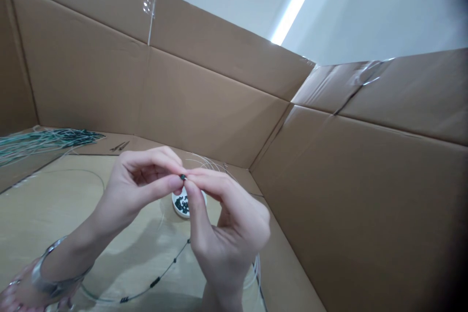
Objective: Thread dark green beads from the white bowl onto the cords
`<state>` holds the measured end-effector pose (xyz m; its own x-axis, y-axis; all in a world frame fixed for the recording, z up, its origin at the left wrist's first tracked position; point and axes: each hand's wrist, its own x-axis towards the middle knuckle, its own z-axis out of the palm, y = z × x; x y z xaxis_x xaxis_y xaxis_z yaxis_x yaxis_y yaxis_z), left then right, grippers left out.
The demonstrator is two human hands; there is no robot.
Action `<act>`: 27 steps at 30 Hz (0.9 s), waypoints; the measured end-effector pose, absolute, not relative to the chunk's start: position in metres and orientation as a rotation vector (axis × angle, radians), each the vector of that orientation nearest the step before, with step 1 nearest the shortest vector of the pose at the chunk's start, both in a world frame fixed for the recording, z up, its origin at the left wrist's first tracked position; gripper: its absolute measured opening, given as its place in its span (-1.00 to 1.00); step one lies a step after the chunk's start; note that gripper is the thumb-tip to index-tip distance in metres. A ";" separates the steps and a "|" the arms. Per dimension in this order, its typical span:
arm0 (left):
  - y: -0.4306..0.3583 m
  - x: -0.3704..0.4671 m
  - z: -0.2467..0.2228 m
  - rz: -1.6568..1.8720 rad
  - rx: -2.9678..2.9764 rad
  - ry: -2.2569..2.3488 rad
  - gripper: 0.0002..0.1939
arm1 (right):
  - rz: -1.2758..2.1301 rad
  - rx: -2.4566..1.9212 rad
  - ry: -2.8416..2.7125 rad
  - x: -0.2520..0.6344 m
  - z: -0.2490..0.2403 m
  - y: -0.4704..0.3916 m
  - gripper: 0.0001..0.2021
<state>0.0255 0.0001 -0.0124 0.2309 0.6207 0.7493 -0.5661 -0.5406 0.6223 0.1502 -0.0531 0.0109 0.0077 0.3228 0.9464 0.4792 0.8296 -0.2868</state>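
Just above the middle of the table, my left hand [133,183] pinches a small dark green bead [182,176] between thumb and forefinger. My right hand [228,217] meets it there, its thumb and forefinger pressed around a thin pale end of cord at the bead. The fingertips of both hands touch or nearly touch. Partly hidden behind them is a white bowl [174,208] holding several small dark green beads. Below the hands, a thin cord [164,273] curves over the table with dark beads spaced along it. Its upper part disappears behind my right hand.
At the far left lies a bundle of green and white strands [54,140]. Small pointed tools [120,146] rest near the back wall. Loose clear cord [210,163] loops behind my right hand. Tall cardboard walls [204,92] surround the pale table [54,214].
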 end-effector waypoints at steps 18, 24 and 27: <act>-0.002 0.028 -0.011 1.529 1.467 0.093 -0.87 | -0.167 -0.620 -1.582 0.149 0.011 -0.051 -0.84; -0.003 0.029 -0.011 1.543 1.456 0.128 -0.87 | -0.203 -0.645 -1.581 0.149 0.012 -0.051 -0.82; -0.002 0.028 -0.011 1.566 1.475 0.159 -0.90 | -0.212 -0.650 -1.586 0.149 0.012 -0.052 -0.83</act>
